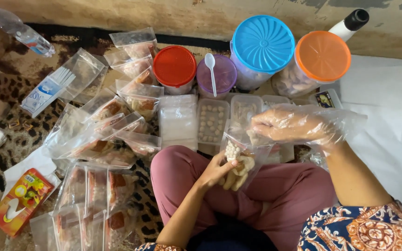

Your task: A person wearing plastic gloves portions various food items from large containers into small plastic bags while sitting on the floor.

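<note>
Viewpoint: looking down from the head at a person sitting cross-legged on the floor, pink trousers in the lower middle.
Far left: a clear water bottle (pixel 17 29) with a blue cap lies near the far-left corner of the leopard-print rug (pixel 1 172); a red and yellow carton (pixel 20 200) lies at the rug's near-left edge.
Left: a flat packet of white sticks (pixel 47 90) in clear wrap, then a loose spread of filled clear bags (pixel 112 121) reaching from the far edge down to the near edge.
Centre, far edge: a red-lidded jar (pixel 174 66) just beside a purple-lidded tub (pixel 223 74) with a white plastic spoon (pixel 211 69) lying on its lid.
Centre: a stack of empty clear bags (pixel 177 121), then an open clear tray (pixel 212 122) of small round pale snacks.
Left hand (pixel 216 169): bare, closed around the lower part of a clear plastic bag (pixel 240 160) over the lap.
Bag: holds pale round pieces and tan finger-shaped snacks; its mouth faces up toward the other hand.
Right hand (pixel 287 125): inside a loose clear plastic glove, fingers bunched at the bag's mouth; whether they pinch any food I cannot tell.
Right, far edge: a large blue-lidded jar (pixel 263 44), then an orange-lidded jar (pixel 322 56) of pale snacks, with a white bottle (pixel 350 25) with a black cap behind it.
Far right: white sheeting (pixel 387 107) covers the floor.
</note>
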